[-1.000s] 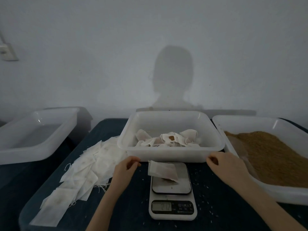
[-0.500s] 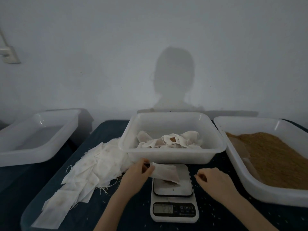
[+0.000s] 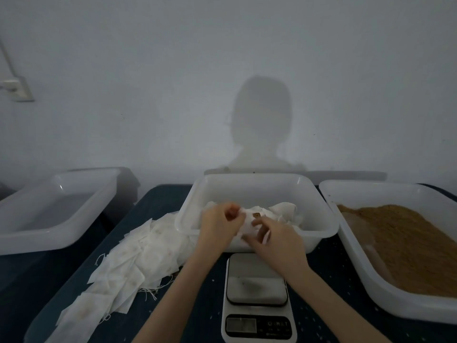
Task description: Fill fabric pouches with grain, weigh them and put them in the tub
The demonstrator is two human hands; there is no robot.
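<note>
Hanging between both hands, the small white fabric pouch [image 3: 247, 225] stretches roughly left to right at the near rim of the white plastic tub [image 3: 319, 216]. The left hand [image 3: 220, 225] pinches its left end, the right hand [image 3: 274, 237] curls on its right. Below sits the white digital scale [image 3: 257, 298] on the dark surface [image 3: 158, 201].

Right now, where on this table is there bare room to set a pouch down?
The scale platform is bare, and so is the dark cloth between scale and grain tub. Left of the scale, empty pouches crowd the cloth. Both hands block the middle tub's front rim.
</note>
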